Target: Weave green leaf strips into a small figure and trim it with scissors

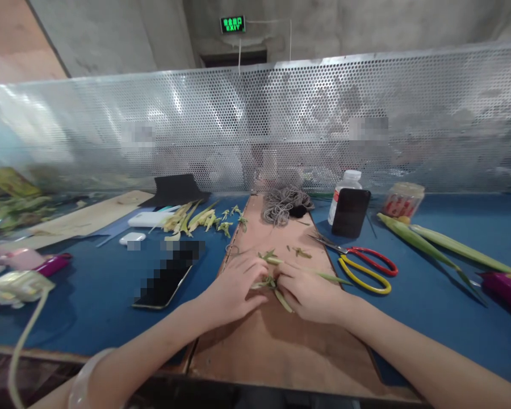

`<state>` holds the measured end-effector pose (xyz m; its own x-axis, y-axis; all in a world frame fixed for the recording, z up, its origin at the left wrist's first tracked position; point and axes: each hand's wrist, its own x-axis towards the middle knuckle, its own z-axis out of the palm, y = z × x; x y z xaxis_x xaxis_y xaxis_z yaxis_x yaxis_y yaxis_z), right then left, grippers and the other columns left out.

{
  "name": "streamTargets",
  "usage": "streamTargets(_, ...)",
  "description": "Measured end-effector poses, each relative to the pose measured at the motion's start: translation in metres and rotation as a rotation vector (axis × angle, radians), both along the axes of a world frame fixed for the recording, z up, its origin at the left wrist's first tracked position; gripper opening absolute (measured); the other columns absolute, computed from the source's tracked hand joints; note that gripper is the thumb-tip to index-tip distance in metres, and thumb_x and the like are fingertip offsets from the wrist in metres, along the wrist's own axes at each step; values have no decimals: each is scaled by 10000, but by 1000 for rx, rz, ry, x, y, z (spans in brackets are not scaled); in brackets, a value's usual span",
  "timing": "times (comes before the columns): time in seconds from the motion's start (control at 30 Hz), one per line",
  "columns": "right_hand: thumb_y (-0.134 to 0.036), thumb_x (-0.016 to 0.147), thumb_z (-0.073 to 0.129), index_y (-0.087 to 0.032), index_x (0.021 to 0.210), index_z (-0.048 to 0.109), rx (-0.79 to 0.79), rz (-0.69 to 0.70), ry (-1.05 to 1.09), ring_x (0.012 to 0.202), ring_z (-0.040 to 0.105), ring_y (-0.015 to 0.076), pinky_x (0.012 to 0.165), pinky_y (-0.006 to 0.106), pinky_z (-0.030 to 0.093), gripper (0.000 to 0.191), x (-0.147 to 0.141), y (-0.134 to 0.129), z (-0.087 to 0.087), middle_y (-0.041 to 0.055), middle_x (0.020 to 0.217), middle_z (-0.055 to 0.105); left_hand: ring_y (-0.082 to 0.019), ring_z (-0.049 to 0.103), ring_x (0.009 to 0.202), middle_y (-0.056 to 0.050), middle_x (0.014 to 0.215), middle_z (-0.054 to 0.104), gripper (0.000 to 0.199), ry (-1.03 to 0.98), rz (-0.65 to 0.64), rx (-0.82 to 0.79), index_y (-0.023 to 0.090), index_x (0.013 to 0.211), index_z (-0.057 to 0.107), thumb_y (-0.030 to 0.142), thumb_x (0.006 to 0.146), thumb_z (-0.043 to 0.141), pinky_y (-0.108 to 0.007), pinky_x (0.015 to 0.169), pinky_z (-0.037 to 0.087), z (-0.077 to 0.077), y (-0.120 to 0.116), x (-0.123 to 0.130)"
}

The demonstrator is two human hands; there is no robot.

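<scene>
I have a small bundle of green husk strips (268,282) between my two hands, low over the pinkish wooden board (281,358), at the centre of my clock. My right hand (309,291) has its fingers curled together, pinching the strips from the 3 o'clock side; a pale end pokes out below at 5 o'clock, and a thin green length shows past my knuckles at 3. My left hand (241,287) meets them from 9 o'clock, fingers bent over the near edge and thumb lying lower, apart from them; I cannot tell whether those fingers grip or merely steady.

Just beyond my fingertips, at 1 o'clock, lies a loose husk scrap (301,252). Straight up at 12, a heap of grey cord (286,205) sits at the board's far end. The scissors (360,264), one handle loop red and the other yellow, lie at 3 o'clock with their tips over the board. Further out that way are long green husk leaves (438,244). At 2 o'clock a black phone (351,213) stands against a white-capped bottle (352,177). At 10, more husk pieces (200,220) are strewn on the blue tabletop (97,295); another smartphone (170,278) lies flat at 9.
</scene>
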<state>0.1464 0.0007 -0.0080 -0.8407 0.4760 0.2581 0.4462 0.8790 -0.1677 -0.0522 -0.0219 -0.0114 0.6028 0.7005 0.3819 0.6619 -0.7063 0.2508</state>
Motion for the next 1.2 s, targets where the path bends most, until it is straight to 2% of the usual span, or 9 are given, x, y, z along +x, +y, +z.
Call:
streamTargets(0.1, -100, 822, 397, -133, 747, 560, 11, 18, 32, 834, 467, 170, 781, 314, 406, 183, 2, 3, -1, 92, 892, 516, -223, 402, 1163, -79, 1173, 539, 345, 50, -122, -73, 203, 1071, 506, 330, 758, 573, -374, 980, 292, 7, 12, -2)
streamTargets(0.23, -112, 813, 406, -135, 761, 551, 47, -30, 56, 859, 463, 178, 785, 322, 391, 156, 3, 4, -1, 104, 945, 506, -208, 492, 1049, -65, 1048, 606, 219, 92, -145, -126, 192, 993, 547, 259, 785, 543, -352, 927, 337, 9, 24, 4)
streamTargets(0.33, -199, 787, 460, -143, 785, 541, 57, -193, 83, 825, 481, 193, 746, 330, 392, 98, 5, 4, 0, 94, 883, 518, -203, 528, 974, -56, 998, 626, 278, 68, -136, -139, 191, 1022, 546, 264, 756, 584, -333, 877, 368, 6, 29, 8)
streamTargets(0.43, -310, 758, 519, -150, 817, 540, 2, -318, 68, 753, 507, 193, 675, 318, 395, 172, 8, 5, 0, 77, 830, 548, -192, 527, 974, -61, 1033, 615, 324, 31, -124, -140, 200, 1075, 546, 290, 766, 576, -311, 856, 382, 3, 30, 7)
streamTargets(0.53, -289, 797, 489, -163, 852, 551, -61, -270, 57, 773, 535, 184, 675, 299, 400, 151, 8, 9, -4, 72, 885, 586, -175, 519, 973, -59, 1035, 602, 296, 6, -90, -134, 203, 1078, 569, 266, 789, 545, -291, 853, 389, 1, 30, 3)
streamTargets(0.67, -206, 832, 444, -169, 922, 555, -108, -202, 97, 930, 536, 189, 784, 306, 400, 148, 6, 13, -9, 84, 1009, 593, -158, 526, 952, -45, 1011, 599, 283, -36, -65, -147, 215, 1059, 594, 219, 780, 550, -268, 840, 401, -1, 28, 2)
streamTargets(0.77, -193, 838, 436, -171, 956, 561, -115, -204, 95, 968, 529, 196, 801, 314, 396, 174, 5, 12, -10, 93, 1002, 600, -145, 541, 910, -37, 971, 599, 251, -75, -45, -152, 216, 1027, 613, 222, 788, 538, -252, 812, 414, -1, 26, 4)
streamTargets(0.93, -177, 838, 427, -167, 912, 571, -99, -227, 101, 899, 546, 181, 746, 285, 396, 162, 2, 8, -7, 84, 945, 612, -147, 544, 905, -35, 959, 606, 232, -123, -8, -110, 208, 993, 621, 208, 772, 553, -255, 816, 409, -3, 24, 5)
streamTargets(1.2, -143, 780, 458, -169, 745, 544, -35, -282, 86, 656, 532, 139, 561, 232, 341, 96, -2, 5, -8, 36, 773, 620, -166, 542, 866, -41, 907, 611, 200, -117, 12, -126, 192, 934, 612, 195, 742, 557, -266, 775, 410, 0, 21, 8)
